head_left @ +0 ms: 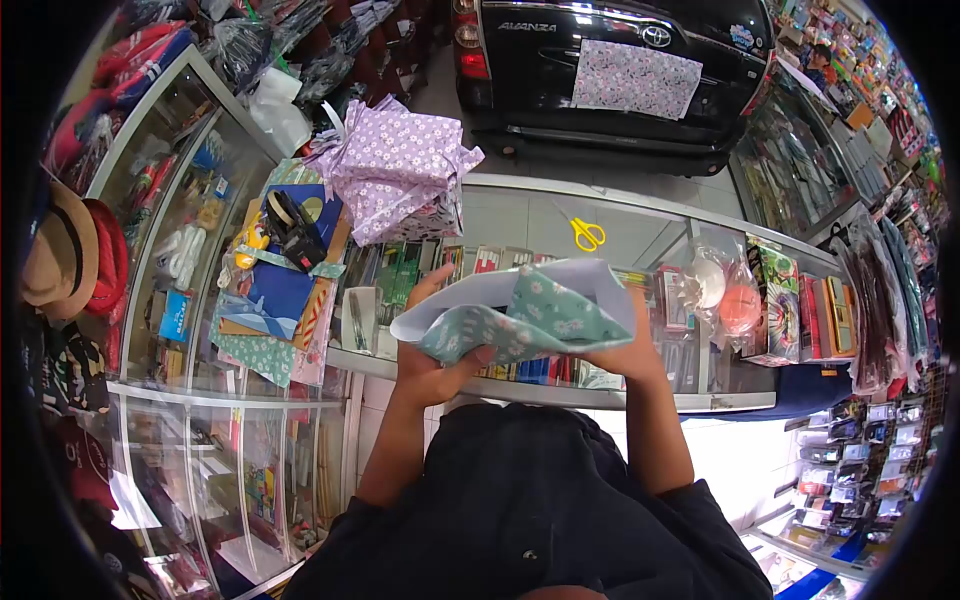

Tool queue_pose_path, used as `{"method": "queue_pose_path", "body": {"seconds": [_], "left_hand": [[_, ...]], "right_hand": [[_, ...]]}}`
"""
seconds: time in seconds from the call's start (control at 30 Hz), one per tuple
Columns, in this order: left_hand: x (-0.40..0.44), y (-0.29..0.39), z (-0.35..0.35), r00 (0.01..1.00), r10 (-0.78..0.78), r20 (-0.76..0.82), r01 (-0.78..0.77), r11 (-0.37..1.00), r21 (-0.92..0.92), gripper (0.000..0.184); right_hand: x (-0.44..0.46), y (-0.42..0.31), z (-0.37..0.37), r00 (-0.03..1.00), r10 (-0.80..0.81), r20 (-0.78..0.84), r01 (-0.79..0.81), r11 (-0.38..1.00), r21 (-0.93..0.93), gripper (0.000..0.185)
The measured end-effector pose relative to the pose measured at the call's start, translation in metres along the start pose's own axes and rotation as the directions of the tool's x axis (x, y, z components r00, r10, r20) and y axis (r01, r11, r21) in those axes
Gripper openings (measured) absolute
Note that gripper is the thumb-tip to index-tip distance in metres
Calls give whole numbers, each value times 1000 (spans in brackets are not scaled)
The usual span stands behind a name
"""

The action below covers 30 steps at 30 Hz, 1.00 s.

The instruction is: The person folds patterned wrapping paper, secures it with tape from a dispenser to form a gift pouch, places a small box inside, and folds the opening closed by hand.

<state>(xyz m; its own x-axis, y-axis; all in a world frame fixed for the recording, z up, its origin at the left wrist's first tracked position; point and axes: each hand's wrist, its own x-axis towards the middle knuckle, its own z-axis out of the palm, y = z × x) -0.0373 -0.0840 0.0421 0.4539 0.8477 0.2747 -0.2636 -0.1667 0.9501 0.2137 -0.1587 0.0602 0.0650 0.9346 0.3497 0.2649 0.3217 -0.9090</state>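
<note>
Both hands hold a partly folded sheet of green floral wrapping paper [500, 325] above the glass counter, its pale inner side showing along the top. My left hand [435, 375] grips the left end, thumb on the front. At the right end, my right hand [630, 345] is closed round the lower edge, with most fingers hidden behind the paper. Whether anything lies inside the folds, I cannot tell. Beyond the paper, yellow-handled scissors [587, 234] lie on the glass.
A purple floral wrapped parcel [395, 170] stands at the counter's back left, near a black tape dispenser [292, 232] on stacked papers. At right are plastic-bagged items [738, 300] and boxes [778, 310]. A black car [610, 70] stands behind the glass counter [640, 205].
</note>
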Motion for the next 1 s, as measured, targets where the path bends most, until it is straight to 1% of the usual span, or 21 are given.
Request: {"method": "queue_pose_path", "body": {"seconds": [0.03,0.07,0.1,0.13,0.17,0.2,0.23,0.3,0.33,0.37,0.4,0.43,0.5,0.63,0.7,0.73,0.77,0.83,0.9,0.97,1.0], "left_hand": [[-1,-3,0,1000,15,-12,-15,1000,23,93],[-3,-3,0,1000,24,-10,-23,999,23,93],[-4,-2,-1,1000,-24,6,24,1000,15,87],[-4,-1,-3,997,-71,23,71,997,9,81],[-3,1,-4,998,-62,24,62,998,11,81],[-3,3,-5,997,-64,41,61,995,83,78],[-2,5,-6,996,-66,56,57,986,155,75],[1,5,-7,999,-2,52,-8,981,196,77],[2,7,-5,999,-6,47,-3,982,189,78],[3,9,-5,999,-11,43,3,983,183,79],[6,7,-8,996,38,84,-56,975,217,82],[7,9,-7,996,41,85,-59,974,221,82],[8,13,-5,993,43,112,-67,972,223,82],[8,10,-3,995,59,85,-74,980,186,79],[10,9,-5,996,26,83,-45,968,245,77],[11,10,-6,996,29,80,-48,968,247,77],[11,11,-7,996,29,85,-50,964,260,76],[11,14,-6,996,26,87,-49,961,273,76],[12,19,-4,997,-14,81,-4,976,218,76],[13,23,-2,998,16,57,-29,972,233,77],[13,25,-1,999,41,35,-48,968,245,79]], "right_hand": [[1,-1,-1,999,39,5,-39,997,64,73],[2,0,-5,998,35,50,-36,999,11,83],[1,-4,-6,998,26,49,-26,1000,8,83],[1,-10,-6,1000,22,-21,-22,999,46,88],[1,-17,-4,996,24,-89,-16,996,85,92],[5,-27,0,983,-53,-175,84,981,177,94],[7,-35,-7,983,-63,-173,94,980,177,94],[15,-52,-23,927,-373,-51,373,928,-3,89],[18,-67,-28,924,-379,-49,380,925,-1,89],[20,-85,-31,920,-391,12,384,897,-218,84],[23,-100,-34,919,-388,72,380,822,-423,79],[27,-109,-35,917,-392,70,383,822,-421,79],[35,-124,-34,941,-329,85,321,780,-538,68],[43,-133,-36,949,-309,68,296,789,-539,59],[46,-130,-41,921,-281,270,385,766,-516,45],[49,-128,-43,896,-298,330,434,750,-499,33],[52,-126,-45,894,-301,333,437,750,-496,33],[57,-124,-49,866,-260,427,418,844,-336,25],[61,-123,-48,854,-281,439,430,854,-291,23],[62,-125,-47,882,-301,364,422,848,-320,25],[64,-123,-47,879,-305,365,427,846,-319,25]]}}
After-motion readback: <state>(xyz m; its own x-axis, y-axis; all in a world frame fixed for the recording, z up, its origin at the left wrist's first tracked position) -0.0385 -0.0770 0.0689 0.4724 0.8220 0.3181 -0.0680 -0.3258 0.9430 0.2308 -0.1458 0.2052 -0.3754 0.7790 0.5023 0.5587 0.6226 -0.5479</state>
